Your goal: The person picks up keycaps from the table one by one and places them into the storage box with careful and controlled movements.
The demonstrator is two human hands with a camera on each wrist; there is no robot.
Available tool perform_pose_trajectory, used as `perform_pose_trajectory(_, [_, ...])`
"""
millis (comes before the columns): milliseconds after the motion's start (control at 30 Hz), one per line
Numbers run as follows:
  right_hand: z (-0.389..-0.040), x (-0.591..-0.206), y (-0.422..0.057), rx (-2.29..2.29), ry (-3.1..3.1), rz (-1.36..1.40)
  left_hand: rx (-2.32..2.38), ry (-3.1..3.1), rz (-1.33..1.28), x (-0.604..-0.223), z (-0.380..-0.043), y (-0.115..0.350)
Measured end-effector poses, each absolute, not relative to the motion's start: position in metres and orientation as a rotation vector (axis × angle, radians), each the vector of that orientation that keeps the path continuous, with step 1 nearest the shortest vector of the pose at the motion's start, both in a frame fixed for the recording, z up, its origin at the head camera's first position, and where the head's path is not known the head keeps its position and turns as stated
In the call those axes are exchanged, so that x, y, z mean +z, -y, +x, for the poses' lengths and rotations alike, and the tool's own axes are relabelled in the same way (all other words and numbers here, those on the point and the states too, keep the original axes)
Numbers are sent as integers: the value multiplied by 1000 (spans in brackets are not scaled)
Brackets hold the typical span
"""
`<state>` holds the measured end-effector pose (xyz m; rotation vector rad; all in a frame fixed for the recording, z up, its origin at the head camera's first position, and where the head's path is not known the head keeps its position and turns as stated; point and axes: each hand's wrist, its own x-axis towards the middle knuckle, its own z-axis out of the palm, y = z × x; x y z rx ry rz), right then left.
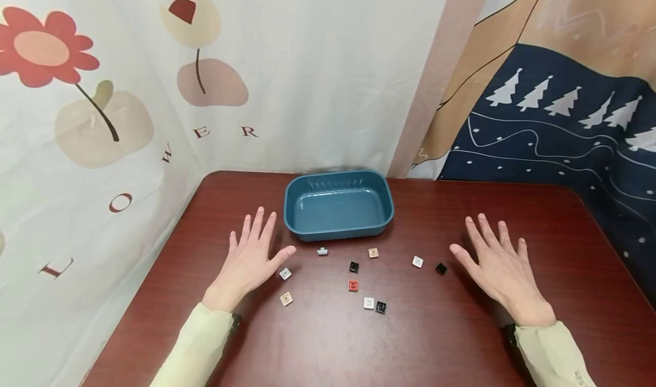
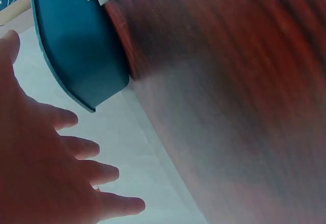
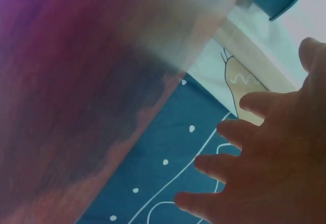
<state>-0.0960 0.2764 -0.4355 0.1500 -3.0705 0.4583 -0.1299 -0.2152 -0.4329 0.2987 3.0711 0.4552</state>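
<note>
My left hand [image 1: 249, 260] is spread over the table's left part, fingers straight, holding nothing. Close to its thumb lie a pale keycap [image 1: 285, 274] and a beige keycap [image 1: 286, 299]. The right hand [image 1: 504, 270] is spread likewise on the right, its thumb nearest a black keycap [image 1: 441, 268] and a white keycap [image 1: 417, 262]. Between the hands are a red keycap [image 1: 353, 285], another black keycap [image 1: 354, 267], a beige one and a small grey piece [image 1: 322, 251]. Nearer the front, a white keycap [image 1: 368, 303] sits beside a black keycap [image 1: 381, 307].
A blue rectangular basin [image 1: 339, 233] stands at the table's back edge, behind the keycaps. The dark red wooden table [image 1: 318, 353] meets a white printed curtain [image 1: 318, 91] at the back and left. Navy cloth [image 1: 538, 125] with white trees hangs at the right.
</note>
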Motion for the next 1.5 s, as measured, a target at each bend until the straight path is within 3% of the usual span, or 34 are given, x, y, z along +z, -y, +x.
perform_pose_trajectory(600, [-97,-425,-261,686,3056,128,806,-2978,221,-418,-160,191])
perform_pose_trajectory(1500, [-96,-426,-256,735,3058,155,658,-2842,337,-424,-189,161])
